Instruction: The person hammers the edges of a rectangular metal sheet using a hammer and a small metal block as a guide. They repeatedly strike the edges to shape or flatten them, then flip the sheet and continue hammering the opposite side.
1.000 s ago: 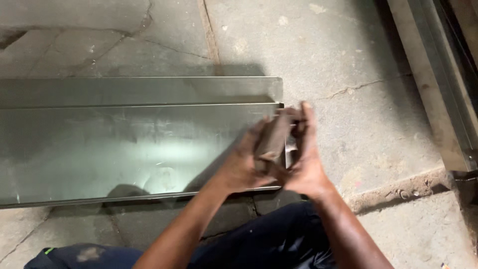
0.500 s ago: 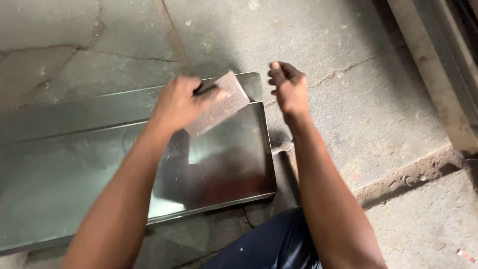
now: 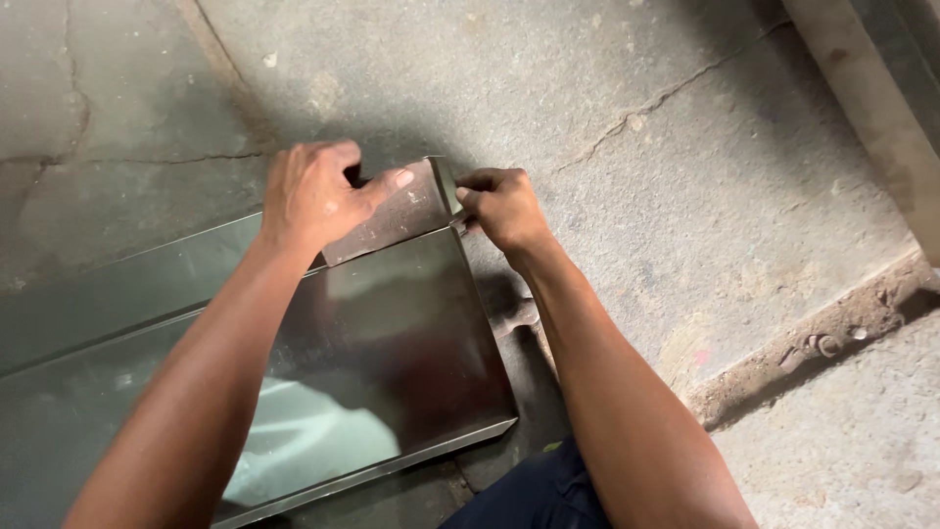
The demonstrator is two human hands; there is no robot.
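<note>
Your left hand [image 3: 313, 196] has shifted the block [image 3: 392, 213] to the sheet's [image 3: 372, 362] far right corner, gripping it; right hand [image 3: 504, 206] now pinches that corner edge.

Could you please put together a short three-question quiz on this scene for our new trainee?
1. True or false: the long shiny sheet-metal panel lies on the cracked grey concrete floor.
2. Which hand presses the flat brownish rectangular block onto the panel's far corner?
A. left hand
B. right hand
3. Fill in: the right hand pinches the panel's upturned ____.

Key: 1 true; 2 A; 3 corner edge.
</note>
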